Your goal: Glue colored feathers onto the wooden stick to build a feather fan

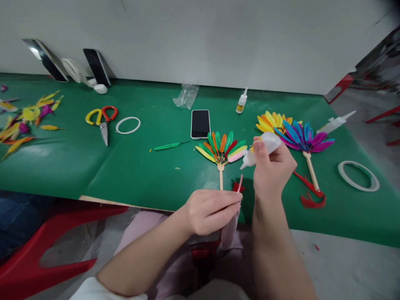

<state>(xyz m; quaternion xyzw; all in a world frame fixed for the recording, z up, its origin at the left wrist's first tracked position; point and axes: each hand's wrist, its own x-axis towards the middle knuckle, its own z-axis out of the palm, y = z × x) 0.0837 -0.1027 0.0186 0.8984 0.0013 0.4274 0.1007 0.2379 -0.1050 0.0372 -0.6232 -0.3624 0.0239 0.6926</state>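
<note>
My left hand (214, 210) pinches a pink feather (240, 183), its thin quill end pointing up. My right hand (273, 166) is wrapped round a white glue bottle (269, 143), tilted so that its nozzle points down and left, just above the quill and apart from it. Beyond my left hand, a feather fan (221, 150) with green, orange, yellow, red and pink feathers on a wooden handle lies on the green table (140, 166). Part of a red tassel (238, 187) shows behind the quill.
Finished-looking fans (308, 137), a tape ring (358, 176) and another glue bottle (334, 124) lie right. A phone (200, 124), small bottle (241, 103) and plastic bag (186, 96) are behind. Scissors (104, 129), a white ring (128, 125) and loose feathers (29, 114) lie left.
</note>
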